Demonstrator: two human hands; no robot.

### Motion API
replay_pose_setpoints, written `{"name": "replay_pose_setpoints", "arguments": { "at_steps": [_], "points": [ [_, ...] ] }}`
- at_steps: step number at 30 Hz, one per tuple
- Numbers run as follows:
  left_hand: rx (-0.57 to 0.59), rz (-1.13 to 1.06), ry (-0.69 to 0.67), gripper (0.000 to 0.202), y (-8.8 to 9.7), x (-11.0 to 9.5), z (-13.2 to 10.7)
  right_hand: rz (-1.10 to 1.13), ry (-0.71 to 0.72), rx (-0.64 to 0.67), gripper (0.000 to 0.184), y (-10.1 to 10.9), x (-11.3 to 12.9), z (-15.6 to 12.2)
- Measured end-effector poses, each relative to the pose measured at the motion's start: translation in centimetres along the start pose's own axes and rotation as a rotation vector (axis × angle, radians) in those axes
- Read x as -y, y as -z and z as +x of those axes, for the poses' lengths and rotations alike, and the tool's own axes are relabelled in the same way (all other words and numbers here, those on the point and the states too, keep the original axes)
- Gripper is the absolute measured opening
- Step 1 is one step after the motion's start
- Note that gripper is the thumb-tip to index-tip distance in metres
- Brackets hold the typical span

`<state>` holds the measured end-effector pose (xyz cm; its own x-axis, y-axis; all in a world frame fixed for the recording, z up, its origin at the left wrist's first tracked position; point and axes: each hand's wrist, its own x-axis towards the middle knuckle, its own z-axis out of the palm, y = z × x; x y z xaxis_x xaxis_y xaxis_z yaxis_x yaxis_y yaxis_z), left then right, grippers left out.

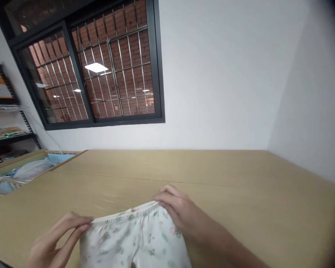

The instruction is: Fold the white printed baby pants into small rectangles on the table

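Observation:
A pair of white pants (134, 234) with a small green and pink print hangs between my hands at the bottom of the head view. Its gathered elastic waistband runs along the top, stretched out fairly straight. My left hand (63, 238) pinches the left end of the waistband between thumb and fingers. At the opposite end, my right hand (175, 206) is closed on the waistband corner, higher than the left. The lower part of the pants is cut off by the frame's bottom edge.
A wide tan tabletop (226, 178) reaches back to the white wall (226, 74). At the left, a wooden-sided bin (33, 169) holds pale blue and white cloth, beside a black shelf rack (11, 137). Above is a barred window (100, 67).

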<state>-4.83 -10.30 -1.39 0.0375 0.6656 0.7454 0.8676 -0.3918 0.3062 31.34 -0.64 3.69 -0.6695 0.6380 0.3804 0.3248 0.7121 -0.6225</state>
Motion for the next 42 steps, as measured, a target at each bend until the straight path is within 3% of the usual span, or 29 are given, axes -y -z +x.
{"name": "replay_pose_setpoints", "arguments": {
  "at_steps": [5, 9, 13, 17, 21, 27, 36, 42],
  "points": [
    [0.224, -0.185, -0.018, 0.015, -6.8, -1.8, 6.0, -0.123, -0.216, -0.237, 0.02, 4.5, -5.0, -1.4],
    [0.436, -0.269, 0.056, 0.021, -13.0, -2.7, 8.9, -0.117, -0.344, -0.304, 0.014, 6.2, -10.2, -2.2],
    [0.509, -0.343, 0.091, 0.025, -19.4, -1.7, 9.9, -0.135, -0.394, -0.29, 0.015, 5.3, -15.6, -2.9],
    [0.477, -0.313, 0.111, 0.024, -25.2, 0.1, 9.8, -0.373, -0.392, -0.268, 0.016, 3.2, -20.1, -3.0],
    [0.405, -0.249, 0.131, 0.021, -29.5, 1.2, 9.4, -0.524, -0.39, -0.279, 0.015, 1.7, -22.9, -2.7],
    [0.369, -0.178, 0.057, 0.022, -33.0, 2.0, 9.3, -0.705, -0.401, -0.265, 0.015, 1.0, -24.8, -2.2],
    [0.403, -0.07, 0.02, 0.026, -35.3, 3.4, 11.1, -0.834, -0.43, -0.194, 0.019, 1.9, -26.8, -0.6],
    [0.441, 0.044, 0.065, 0.013, -36.7, 3.7, 13.0, -0.836, -0.478, -0.2, 0.021, 2.7, -28.8, 0.7]
  ]
}}
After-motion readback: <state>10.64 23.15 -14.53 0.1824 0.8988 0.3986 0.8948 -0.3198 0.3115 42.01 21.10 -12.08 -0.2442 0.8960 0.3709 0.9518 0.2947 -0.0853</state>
